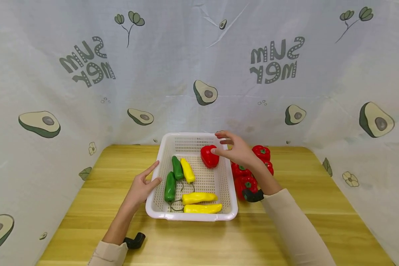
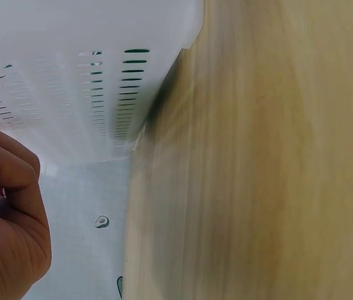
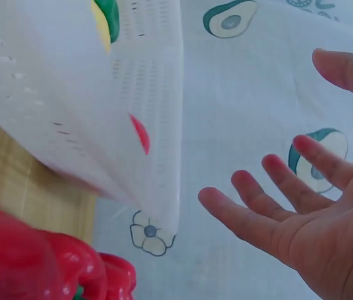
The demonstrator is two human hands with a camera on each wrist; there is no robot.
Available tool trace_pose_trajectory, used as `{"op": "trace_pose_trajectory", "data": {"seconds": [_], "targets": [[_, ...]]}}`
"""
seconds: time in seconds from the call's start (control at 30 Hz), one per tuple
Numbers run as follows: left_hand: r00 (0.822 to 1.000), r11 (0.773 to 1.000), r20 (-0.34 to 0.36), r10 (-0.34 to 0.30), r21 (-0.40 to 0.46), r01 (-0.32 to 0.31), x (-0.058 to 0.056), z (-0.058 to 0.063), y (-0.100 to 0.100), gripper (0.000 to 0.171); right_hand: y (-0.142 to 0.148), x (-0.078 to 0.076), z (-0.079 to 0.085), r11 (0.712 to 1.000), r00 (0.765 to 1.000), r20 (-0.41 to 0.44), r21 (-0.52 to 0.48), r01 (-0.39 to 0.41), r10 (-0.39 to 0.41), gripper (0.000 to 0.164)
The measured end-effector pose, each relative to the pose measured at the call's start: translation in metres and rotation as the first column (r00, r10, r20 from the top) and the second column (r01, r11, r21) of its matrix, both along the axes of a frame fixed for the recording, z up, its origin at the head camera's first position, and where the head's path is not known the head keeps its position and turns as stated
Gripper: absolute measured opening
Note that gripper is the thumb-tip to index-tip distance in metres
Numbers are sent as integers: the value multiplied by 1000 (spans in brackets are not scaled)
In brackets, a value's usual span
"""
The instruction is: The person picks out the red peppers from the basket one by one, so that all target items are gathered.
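Observation:
A white plastic basket (image 1: 193, 216) with slotted walls stands on the table. Inside it are a red bell pepper (image 1: 210, 158) at the far right, green peppers (image 1: 170, 187) on the left and yellow peppers (image 1: 199, 198). My left hand (image 1: 142, 186) holds the basket's left rim, its thumb over the edge; the left wrist view shows curled fingers by the basket wall. Over the right rim, beside the red bell pepper, hovers my right hand (image 1: 237, 149). Its fingers are spread and hold nothing, as the right wrist view shows.
Several more red bell peppers (image 1: 247, 183) cluster on the table just outside the basket's right wall, partly behind my right forearm. A pale curtain (image 1: 173, 66) printed with avocados hangs behind and beside the wooden table (image 1: 306, 192).

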State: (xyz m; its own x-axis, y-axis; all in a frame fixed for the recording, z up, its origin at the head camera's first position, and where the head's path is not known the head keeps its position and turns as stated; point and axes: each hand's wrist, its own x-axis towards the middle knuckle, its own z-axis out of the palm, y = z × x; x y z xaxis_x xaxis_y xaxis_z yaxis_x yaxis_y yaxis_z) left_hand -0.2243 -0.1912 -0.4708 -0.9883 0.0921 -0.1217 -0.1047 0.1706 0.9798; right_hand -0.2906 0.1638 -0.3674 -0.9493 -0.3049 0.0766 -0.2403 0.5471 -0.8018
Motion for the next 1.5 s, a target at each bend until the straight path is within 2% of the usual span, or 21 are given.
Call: {"op": "trace_pose_trajectory", "data": {"seconds": [0.13, 0.37, 0.63, 0.93, 1.07, 1.2, 1.5], "targets": [[1000, 1000, -12, -5, 8, 5, 1, 1, -1, 68, -12, -7, 4, 1000, 1000, 18, -5, 3, -3, 69], [1000, 1000, -14, -8, 22, 8, 2, -1, -1, 69, -32, -22, -3, 999, 997, 54, 2, 51, -51, 71], [1000, 1000, -5, 5, 21, -5, 1, -4, 2, 68, -43, -37, -12, 992, 994, 82, 110, 68, -77, 74], [1000, 1000, -21, -1, 23, 2, 0, -2, 1, 68, -51, -50, -21, 985, 981, 178, 169, 46, -77, 79], [1000, 1000, -22, -12, 27, 12, 0, -2, 1, 69, -55, -51, -27, 980, 971, 222, 194, 46, -89, 86], [1000, 1000, -21, -5, 25, 6, 0, -1, 2, 69, -59, -52, -31, 975, 971, 222, 221, 38, -88, 89], [1000, 1000, -28, -3, 20, 3, 0, 0, 2, 68, -61, -51, -38, 975, 962, 260, 222, 25, -84, 81]]}}
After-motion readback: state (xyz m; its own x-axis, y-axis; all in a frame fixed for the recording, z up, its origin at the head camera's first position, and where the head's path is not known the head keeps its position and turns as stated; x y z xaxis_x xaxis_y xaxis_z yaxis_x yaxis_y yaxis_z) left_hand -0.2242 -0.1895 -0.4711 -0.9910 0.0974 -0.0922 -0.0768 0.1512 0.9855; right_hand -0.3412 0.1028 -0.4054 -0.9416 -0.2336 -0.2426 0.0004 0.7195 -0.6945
